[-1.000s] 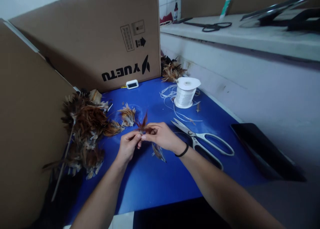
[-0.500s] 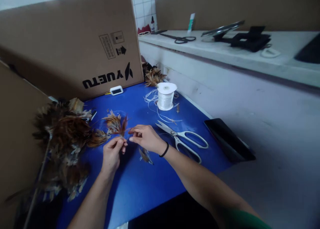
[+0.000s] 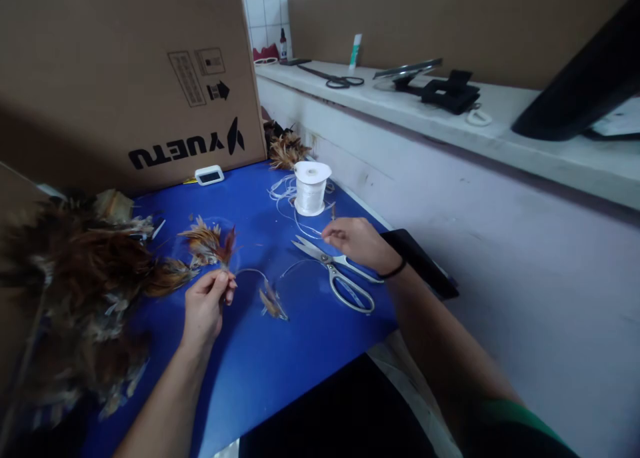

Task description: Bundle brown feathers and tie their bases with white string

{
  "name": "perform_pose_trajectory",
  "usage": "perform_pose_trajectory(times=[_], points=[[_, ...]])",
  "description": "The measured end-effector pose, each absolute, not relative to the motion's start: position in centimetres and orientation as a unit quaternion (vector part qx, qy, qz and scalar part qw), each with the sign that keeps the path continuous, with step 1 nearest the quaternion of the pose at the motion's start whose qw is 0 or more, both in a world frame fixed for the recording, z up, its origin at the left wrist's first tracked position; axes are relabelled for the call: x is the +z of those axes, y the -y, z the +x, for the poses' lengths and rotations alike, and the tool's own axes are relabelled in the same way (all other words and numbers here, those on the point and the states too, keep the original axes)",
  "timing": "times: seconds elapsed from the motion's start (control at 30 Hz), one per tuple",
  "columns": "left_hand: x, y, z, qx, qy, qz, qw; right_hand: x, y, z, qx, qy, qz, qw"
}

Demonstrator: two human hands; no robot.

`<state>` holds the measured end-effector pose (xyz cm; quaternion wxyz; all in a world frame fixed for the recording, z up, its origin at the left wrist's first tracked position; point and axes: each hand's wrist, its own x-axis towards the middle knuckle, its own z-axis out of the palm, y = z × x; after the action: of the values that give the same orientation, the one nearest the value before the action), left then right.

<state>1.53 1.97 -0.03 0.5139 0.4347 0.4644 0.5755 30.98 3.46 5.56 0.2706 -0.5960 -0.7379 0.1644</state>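
Observation:
My left hand (image 3: pixel 206 305) pinches the stems of a small reddish-brown feather bundle (image 3: pixel 226 247) above the blue table (image 3: pixel 280 351). A thin white string (image 3: pixel 255 271) loops from that bundle across the table. My right hand (image 3: pixel 357 239) is off to the right, over the scissors (image 3: pixel 336 271), with its fingers pinched on the string near the white spool (image 3: pixel 310 187). A loose feather (image 3: pixel 273 303) lies on the table between the two hands.
A big pile of brown feathers (image 3: pixel 75 278) fills the left side. A cardboard box (image 3: pixel 130 78) stands behind, with a small white device (image 3: pixel 209 175) at its foot. A dark flat tablet (image 3: pixel 420 261) lies at the table's right edge. A ledge (image 3: pixel 425 121) behind carries tools.
My right hand has left the bundle and moved right toward the spool, drawing string out. My left hand keeps the feathers. The camera has turned to the right.

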Motion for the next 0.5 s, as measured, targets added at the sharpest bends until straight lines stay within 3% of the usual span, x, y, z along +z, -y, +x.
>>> perform_pose_trajectory(times=[0.17, 0.37, 0.5], points=[[-0.2, -2.2, 1.3, 0.581, -0.451, 0.427, 0.526, 3.7, -1.2, 26.8, 0.234, 0.824, -0.466, 0.220], [-0.1, -2.5, 0.8, 0.601, -0.447, 0.404, 0.526, 2.2, -2.2, 23.6, 0.035, 0.829, -0.546, 0.114], [0.1, -2.5, 0.9, 0.596, -0.444, 0.400, 0.537, 1.6, -3.2, 23.6, 0.026, 0.820, -0.562, 0.105]])
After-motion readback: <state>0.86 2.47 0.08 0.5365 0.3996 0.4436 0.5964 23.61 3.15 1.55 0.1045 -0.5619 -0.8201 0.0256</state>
